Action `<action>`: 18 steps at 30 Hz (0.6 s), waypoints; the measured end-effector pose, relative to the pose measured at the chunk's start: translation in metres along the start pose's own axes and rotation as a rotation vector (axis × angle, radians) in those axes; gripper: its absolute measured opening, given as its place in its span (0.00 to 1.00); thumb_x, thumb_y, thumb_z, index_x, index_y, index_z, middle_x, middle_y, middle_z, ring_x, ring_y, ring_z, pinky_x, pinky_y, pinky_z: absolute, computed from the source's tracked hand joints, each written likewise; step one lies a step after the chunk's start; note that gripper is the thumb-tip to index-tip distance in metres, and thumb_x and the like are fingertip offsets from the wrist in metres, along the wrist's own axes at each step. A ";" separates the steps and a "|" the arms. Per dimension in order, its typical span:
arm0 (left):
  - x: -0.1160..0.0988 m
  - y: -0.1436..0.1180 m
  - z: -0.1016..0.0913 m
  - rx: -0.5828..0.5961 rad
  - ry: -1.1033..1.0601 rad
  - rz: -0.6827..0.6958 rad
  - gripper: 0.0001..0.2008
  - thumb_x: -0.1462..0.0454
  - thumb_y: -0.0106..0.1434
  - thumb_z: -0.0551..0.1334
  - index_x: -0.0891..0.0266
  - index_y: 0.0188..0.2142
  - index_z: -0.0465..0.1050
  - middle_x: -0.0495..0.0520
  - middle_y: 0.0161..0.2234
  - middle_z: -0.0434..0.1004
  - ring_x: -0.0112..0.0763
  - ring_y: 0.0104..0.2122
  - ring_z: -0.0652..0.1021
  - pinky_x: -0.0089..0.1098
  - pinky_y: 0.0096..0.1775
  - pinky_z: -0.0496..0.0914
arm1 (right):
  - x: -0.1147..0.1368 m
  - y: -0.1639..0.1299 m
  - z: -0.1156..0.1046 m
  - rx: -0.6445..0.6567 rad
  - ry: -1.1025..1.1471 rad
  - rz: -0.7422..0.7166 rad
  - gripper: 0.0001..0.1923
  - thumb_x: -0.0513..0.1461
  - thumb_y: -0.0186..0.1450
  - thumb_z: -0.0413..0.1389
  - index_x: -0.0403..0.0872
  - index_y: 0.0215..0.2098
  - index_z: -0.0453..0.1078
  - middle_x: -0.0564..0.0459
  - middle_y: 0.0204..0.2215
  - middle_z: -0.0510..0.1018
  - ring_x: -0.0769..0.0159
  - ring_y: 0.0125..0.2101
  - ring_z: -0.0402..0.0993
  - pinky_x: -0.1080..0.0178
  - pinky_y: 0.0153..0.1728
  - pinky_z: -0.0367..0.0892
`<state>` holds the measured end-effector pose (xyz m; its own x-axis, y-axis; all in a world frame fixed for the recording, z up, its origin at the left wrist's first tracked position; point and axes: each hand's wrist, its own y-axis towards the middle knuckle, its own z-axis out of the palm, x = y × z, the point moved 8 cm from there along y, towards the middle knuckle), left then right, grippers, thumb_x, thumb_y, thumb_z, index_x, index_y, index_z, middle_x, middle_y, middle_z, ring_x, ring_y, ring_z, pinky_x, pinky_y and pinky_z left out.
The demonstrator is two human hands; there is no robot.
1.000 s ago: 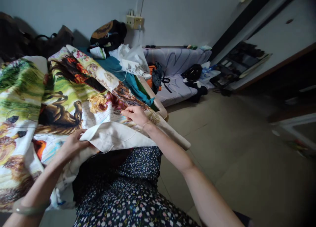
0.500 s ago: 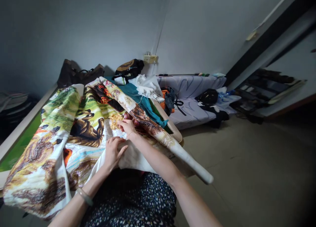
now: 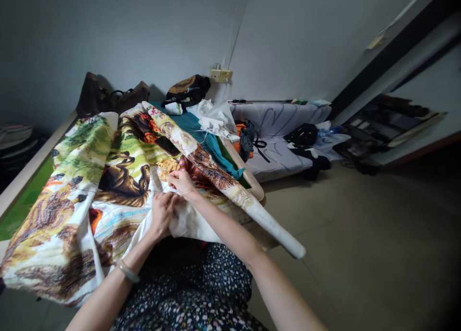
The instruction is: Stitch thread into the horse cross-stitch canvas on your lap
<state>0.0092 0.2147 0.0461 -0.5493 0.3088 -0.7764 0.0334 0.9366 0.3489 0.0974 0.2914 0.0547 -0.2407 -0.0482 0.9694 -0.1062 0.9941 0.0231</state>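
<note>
A large cloth printed with horses and landscape [image 3: 124, 184] spreads over the table, its right side rolled into a long tube [image 3: 212, 170]. My left hand [image 3: 163, 210] lies at the cloth's near part, fingers curled together on the fabric. Just beyond it, my right hand [image 3: 181, 182] is closed in a pinch; what lies between its fingertips is too small to make out. A bundle of yellow thread [image 3: 167, 167] rests on the cloth by the right fingertips. Dark red, shiny material [image 3: 196, 172] shows between that hand and the roll.
The green-topped table [image 3: 21, 211] has a pale raised rim. At its back are a brown bag [image 3: 111, 98], a black pouch [image 3: 187, 88], teal fabric [image 3: 216, 155] and a white plastic bag [image 3: 216, 122]. A sofa [image 3: 277, 148] holding clothes and bags stands to the right.
My left hand has gone from spread fingers with the thumb apart to curled fingers, closer to the right hand. My right hand has shifted slightly left, still pinching. The view has tilted a little downward.
</note>
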 end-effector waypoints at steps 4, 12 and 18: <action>0.008 -0.002 -0.002 0.016 -0.170 -0.105 0.14 0.56 0.65 0.55 0.60 0.28 0.73 0.55 0.28 0.78 0.34 0.29 0.75 0.35 0.37 0.67 | 0.004 -0.026 -0.025 0.028 -0.264 -0.080 0.08 0.30 0.61 0.53 0.45 0.35 0.74 0.47 0.36 0.76 0.60 0.42 0.70 0.59 0.46 0.65; 0.014 0.000 -0.003 -0.006 -0.176 -0.124 0.11 0.58 0.62 0.59 0.60 0.34 0.77 0.54 0.31 0.79 0.36 0.33 0.76 0.35 0.39 0.67 | 0.012 -0.113 -0.036 0.416 -0.916 -0.338 0.27 0.31 0.63 0.51 0.42 0.60 0.61 0.39 0.61 0.58 0.53 0.58 0.57 0.52 0.56 0.58; 0.009 0.000 -0.004 -0.011 -0.102 -0.030 0.11 0.59 0.64 0.57 0.60 0.33 0.76 0.54 0.30 0.75 0.36 0.32 0.73 0.36 0.37 0.67 | 0.046 -0.103 -0.061 0.089 -0.301 -0.295 0.11 0.40 0.66 0.52 0.44 0.34 0.75 0.48 0.30 0.78 0.64 0.29 0.74 0.61 0.35 0.70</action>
<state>0.0005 0.2170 0.0412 -0.4623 0.2960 -0.8358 0.0084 0.9441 0.3297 0.1557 0.1930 0.1114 -0.4566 -0.3688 0.8097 -0.2924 0.9217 0.2550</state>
